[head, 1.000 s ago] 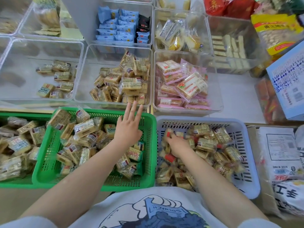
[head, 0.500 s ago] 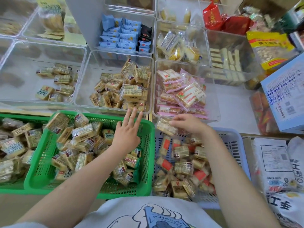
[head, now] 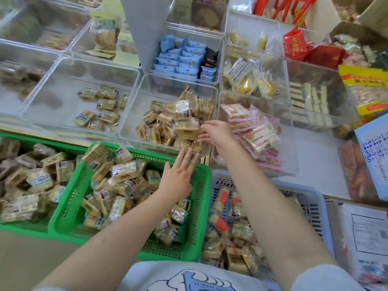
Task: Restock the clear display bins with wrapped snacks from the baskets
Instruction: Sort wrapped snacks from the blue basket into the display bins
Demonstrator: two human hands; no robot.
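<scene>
Wrapped tan snack bars fill a green perforated plastic basket at the left. Above its far rim hovers the left hand, fingers straight and spread, holding nothing. Right of it, the right hand reaches into a clear plastic display bin of matching bars, fingers loosely apart, touching a wrapped bar. A pale blue slotted basket sits lower right.

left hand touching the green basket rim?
Cannot tell. In the head view the left hand lies flat over the far corner of the green basket, hiding any contact or gap beneath the palm.
</scene>
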